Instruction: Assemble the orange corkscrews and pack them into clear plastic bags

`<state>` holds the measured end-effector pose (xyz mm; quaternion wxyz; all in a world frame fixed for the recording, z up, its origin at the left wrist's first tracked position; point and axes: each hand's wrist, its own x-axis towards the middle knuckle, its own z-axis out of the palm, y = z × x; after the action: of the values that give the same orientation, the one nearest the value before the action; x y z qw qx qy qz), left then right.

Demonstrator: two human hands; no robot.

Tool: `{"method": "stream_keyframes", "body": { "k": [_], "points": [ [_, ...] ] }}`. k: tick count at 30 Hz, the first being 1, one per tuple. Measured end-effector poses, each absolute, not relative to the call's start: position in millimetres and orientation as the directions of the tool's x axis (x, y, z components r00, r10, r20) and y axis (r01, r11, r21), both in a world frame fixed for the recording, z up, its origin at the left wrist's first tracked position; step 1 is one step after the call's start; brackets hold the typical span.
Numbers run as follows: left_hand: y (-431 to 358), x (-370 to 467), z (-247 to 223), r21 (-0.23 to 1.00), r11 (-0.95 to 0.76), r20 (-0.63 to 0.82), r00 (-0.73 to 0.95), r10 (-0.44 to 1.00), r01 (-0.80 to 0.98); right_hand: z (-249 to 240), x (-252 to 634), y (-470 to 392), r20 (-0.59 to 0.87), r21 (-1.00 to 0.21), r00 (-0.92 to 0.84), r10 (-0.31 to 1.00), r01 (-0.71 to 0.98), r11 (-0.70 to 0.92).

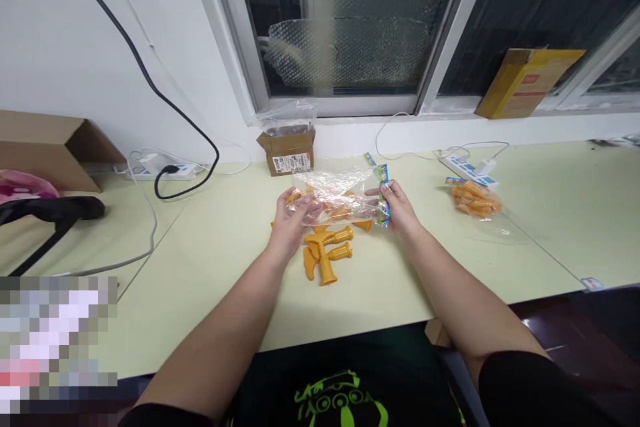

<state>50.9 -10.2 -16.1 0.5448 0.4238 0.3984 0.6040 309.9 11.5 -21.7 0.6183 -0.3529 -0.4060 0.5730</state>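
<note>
Stretched level between my two hands is a clear plastic bag (345,182) with a printed blue and green header strip (383,195). My left hand (293,217) is closed on its left end, thumb on top. At the right end, my right hand (399,207) pinches the bag by the header strip. Orange shapes show through the film; I cannot tell whether they are inside it or behind it. Just below the bag, several orange plastic toy hammer-like pieces (326,255) lie in a small pile on the table, partly covered by the bag.
A filled bag of orange pieces (475,199) lies to the right. Behind stand a small open cardboard box (287,150) and power strips (470,167). A black cable (150,74) hangs at left near a larger cardboard box (45,140). A yellow box (530,84) leans against the window.
</note>
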Motion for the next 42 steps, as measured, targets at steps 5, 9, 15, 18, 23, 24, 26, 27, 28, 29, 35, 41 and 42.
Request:
{"method": "stream_keyframes", "body": {
  "k": [5,9,15,18,23,24,26,27,28,29,35,41,42],
  "points": [
    [-4,42,-18,0.948,-0.225,0.201,-0.125,0.972,-0.226,-29,313,15,0.122,-0.952,0.008,0.993,-0.281,0.119],
    [2,33,-21,0.951,-0.244,0.211,-0.179,0.961,-0.188,-32,319,19,0.143,-0.951,0.047,0.989,-0.271,0.151],
    [7,24,-22,0.958,-0.24,0.225,-0.111,0.968,-0.157,-27,330,20,0.158,-0.942,0.052,0.986,-0.29,0.166],
    [7,21,-22,0.972,-0.192,0.183,-0.075,0.98,-0.138,-24,336,20,0.102,-0.93,0.069,0.992,-0.348,0.12],
    [6,17,-21,0.98,-0.145,0.135,-0.078,0.988,-0.14,-24,340,17,0.05,-0.956,-0.066,0.997,-0.292,0.029],
    [6,16,-22,0.981,-0.141,0.133,-0.072,0.989,-0.129,-25,339,16,0.08,-0.963,-0.09,0.993,-0.265,0.053],
    [8,15,-23,0.985,-0.132,0.127,-0.051,0.991,-0.114,-27,337,16,0.15,-0.968,-0.106,0.983,-0.22,0.123],
    [9,15,-24,0.985,-0.126,0.121,-0.044,0.992,-0.115,-29,336,17,0.179,-0.969,-0.098,0.979,-0.191,0.158],
    [10,14,-25,0.985,-0.118,0.114,-0.042,0.993,-0.125,-30,336,18,0.198,-0.971,-0.083,0.977,-0.15,0.184],
    [11,14,-26,0.984,-0.11,0.105,-0.045,0.993,-0.138,-32,336,19,0.205,-0.975,-0.069,0.976,-0.101,0.197],
    [10,12,-28,0.987,-0.071,0.073,0.005,0.997,-0.146,-32,338,21,0.2,-0.98,-0.062,0.978,-0.006,0.2],
    [7,12,-26,0.991,-0.108,0.111,0.032,0.993,-0.076,-31,339,18,0.177,-0.982,-0.112,0.978,-0.09,0.168],
    [7,12,-25,0.993,-0.099,0.102,0.042,0.994,-0.068,-32,339,18,0.165,-0.984,-0.114,0.98,-0.092,0.155]
  ]
}}
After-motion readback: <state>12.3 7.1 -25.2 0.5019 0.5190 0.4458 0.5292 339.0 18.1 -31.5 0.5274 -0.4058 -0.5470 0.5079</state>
